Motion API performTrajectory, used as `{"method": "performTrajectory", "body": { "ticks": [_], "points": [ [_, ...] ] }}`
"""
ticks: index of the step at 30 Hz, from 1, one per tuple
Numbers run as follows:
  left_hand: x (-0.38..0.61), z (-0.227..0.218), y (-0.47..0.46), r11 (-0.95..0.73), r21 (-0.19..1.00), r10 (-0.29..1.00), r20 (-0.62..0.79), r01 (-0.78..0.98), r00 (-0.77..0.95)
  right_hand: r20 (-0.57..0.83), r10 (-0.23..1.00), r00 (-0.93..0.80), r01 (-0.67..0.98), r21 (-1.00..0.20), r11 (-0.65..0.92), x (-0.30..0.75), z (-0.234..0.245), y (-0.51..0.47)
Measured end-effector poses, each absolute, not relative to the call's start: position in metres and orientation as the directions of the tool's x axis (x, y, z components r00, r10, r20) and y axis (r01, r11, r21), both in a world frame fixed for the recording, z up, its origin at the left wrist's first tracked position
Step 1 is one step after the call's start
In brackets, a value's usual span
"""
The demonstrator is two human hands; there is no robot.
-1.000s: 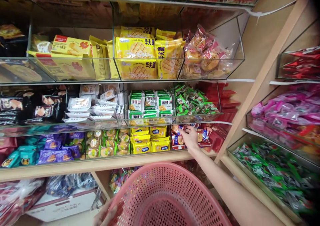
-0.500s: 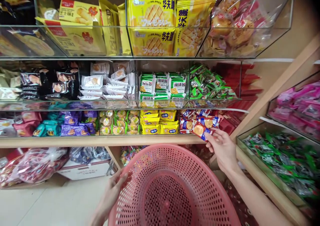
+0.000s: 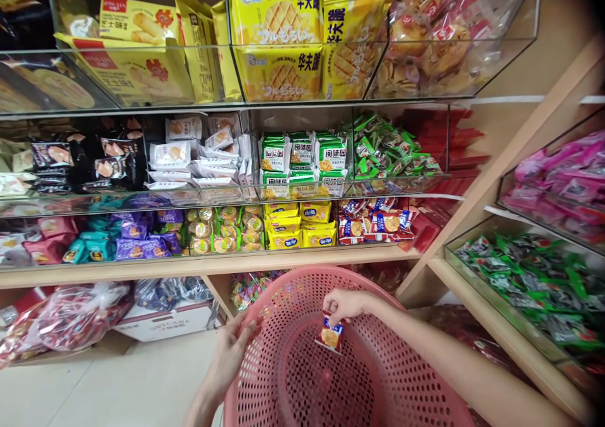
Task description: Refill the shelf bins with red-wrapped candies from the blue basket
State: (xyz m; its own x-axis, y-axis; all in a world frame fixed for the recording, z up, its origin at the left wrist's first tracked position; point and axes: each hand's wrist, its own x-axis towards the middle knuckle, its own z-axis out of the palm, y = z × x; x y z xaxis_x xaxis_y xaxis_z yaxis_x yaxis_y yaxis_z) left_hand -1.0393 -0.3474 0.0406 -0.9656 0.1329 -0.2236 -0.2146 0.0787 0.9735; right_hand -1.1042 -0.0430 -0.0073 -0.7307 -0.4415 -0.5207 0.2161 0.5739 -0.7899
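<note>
My right hand is over the inside of a pink plastic basket, pinching a small red and blue biscuit packet by its upper end. A round biscuit is printed on the packet's front. On the basket's left rim rests my left hand, its thumb over the edge and its other fingers partly hidden behind the wall. More red and blue biscuit packets lie in the lowest shelf bin, at its right end.
Yellow biscuit packets sit beside that bin. Above are green and white packets and large yellow waffle packs behind clear panels. A side bin with green packets stands at right. A white box sits low at left.
My right hand has moved from the lowest shelf bin down and left, carrying the biscuit packet over the basket. My left hand stays on the rim.
</note>
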Motion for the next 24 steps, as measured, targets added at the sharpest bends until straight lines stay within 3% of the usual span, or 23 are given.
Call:
{"method": "performTrajectory", "body": {
  "ticks": [4,9,15,20,24],
  "points": [
    [-1.041,0.038,-0.347,0.026,0.975,0.090,-0.221,-0.220,-0.971,-0.677,-0.453,-0.580,0.095,-0.609,0.787,-1.125,-0.008,-0.054],
    [-1.043,0.033,-0.347,-0.012,0.970,0.084,-0.242,-0.243,-0.967,-0.669,-0.414,-0.617,0.002,-0.527,0.850,-1.138,-0.014,-0.075],
    [-1.046,0.026,-0.351,0.012,0.968,0.112,-0.252,-0.252,-0.961,-0.558,-0.371,-0.742,-0.036,-0.520,0.854,-1.125,-0.015,-0.074],
    [-1.050,0.026,-0.352,0.082,0.968,0.122,-0.246,-0.237,-0.962,-0.257,-0.438,-0.862,-0.245,-0.546,0.801,-1.089,-0.011,-0.059],
    [-1.054,0.030,-0.353,0.258,0.957,0.144,-0.176,-0.134,-0.974,-0.302,-0.417,-0.857,-0.265,-0.436,0.860,-1.065,-0.014,-0.056]
  ]
}}
